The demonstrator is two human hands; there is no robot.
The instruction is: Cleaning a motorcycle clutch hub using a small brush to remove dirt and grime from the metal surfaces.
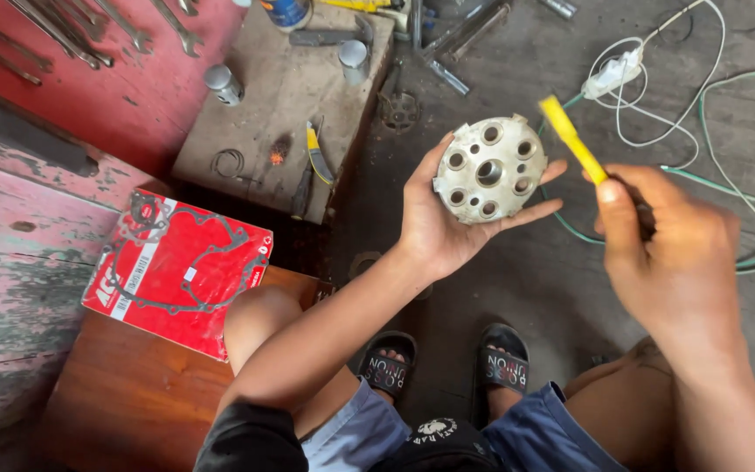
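A blurred, yellow-handled brush-like tool (572,138) is gripped in the closed right hand (670,253), raised just right of a round, pale metal hub with ringed holes (489,169), which is cradled on the spread fingers of the left hand (447,218). Cleaning of the hub's face appears under way; steady support and an accurate stroke are called for. Beyond, a red gasket packet (176,271) and spanners (89,31) are seen.

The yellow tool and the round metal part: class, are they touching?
Apart. The head view shows dark floor between the yellow tool, held in the right hand, and the round metal part on the left hand.
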